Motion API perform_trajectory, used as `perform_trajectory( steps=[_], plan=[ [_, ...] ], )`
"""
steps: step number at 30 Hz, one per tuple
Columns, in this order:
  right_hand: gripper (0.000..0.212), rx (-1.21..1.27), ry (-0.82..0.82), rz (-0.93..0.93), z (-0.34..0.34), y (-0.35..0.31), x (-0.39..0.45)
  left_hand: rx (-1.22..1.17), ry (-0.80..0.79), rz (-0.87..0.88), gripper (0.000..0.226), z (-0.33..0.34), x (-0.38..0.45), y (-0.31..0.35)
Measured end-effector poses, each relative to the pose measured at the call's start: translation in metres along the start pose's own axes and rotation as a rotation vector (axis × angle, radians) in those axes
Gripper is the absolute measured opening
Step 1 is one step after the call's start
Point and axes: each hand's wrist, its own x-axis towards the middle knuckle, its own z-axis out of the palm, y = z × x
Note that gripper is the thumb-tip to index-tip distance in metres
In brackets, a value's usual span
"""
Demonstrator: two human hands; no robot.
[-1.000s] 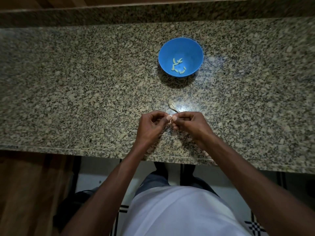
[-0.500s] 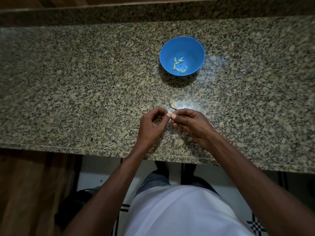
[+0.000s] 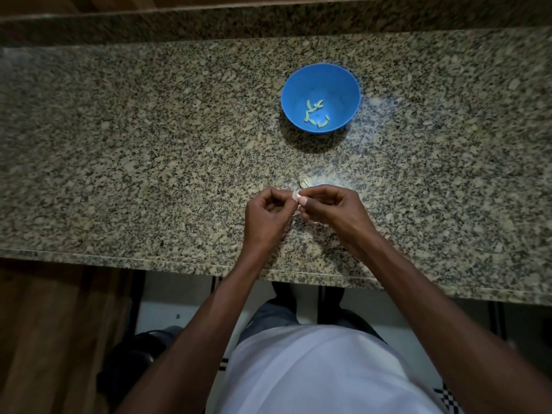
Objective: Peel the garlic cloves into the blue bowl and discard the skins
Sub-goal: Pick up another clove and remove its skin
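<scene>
A blue bowl (image 3: 321, 76) stands on the granite counter and holds several pale peeled garlic cloves (image 3: 315, 114). Nearer to me, my left hand (image 3: 265, 218) and my right hand (image 3: 334, 210) meet fingertip to fingertip above the counter. Both pinch a small garlic clove (image 3: 296, 195) between them; only its pale tip shows, the rest is hidden by my fingers. A small pale piece of garlic or skin (image 3: 305, 182) lies on the counter just beyond my fingertips.
The speckled granite counter (image 3: 149, 144) runs the full width, with a raised back ledge (image 3: 268, 22) behind the bowl. Its front edge (image 3: 179, 261) lies just below my wrists. Wooden cabinet fronts and a tiled floor show below.
My hands stay joined on the clove, with the fingers shifting slightly as they work it. The bowl and the piece on the counter have not moved.
</scene>
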Motion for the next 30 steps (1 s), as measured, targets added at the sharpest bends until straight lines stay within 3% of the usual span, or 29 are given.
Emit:
perform_trajectory(
  steps=[10,17,24,30],
  plan=[
    [0.025,-0.083,0.013,-0.043,0.000,0.003,-0.001,-0.170,0.017,-0.103,0.023,-0.004,-0.003,0.001],
    [0.029,-0.115,0.017,-0.044,0.003,0.008,-0.002,-0.165,0.029,-0.140,0.017,0.001,-0.003,-0.003],
    [0.024,0.226,0.020,0.156,0.000,0.010,-0.002,-0.147,0.022,-0.138,0.017,0.002,-0.006,-0.001],
    [0.033,0.179,0.024,0.127,-0.003,0.007,0.000,-0.124,0.023,-0.125,0.023,-0.003,-0.004,-0.006]
  ],
)
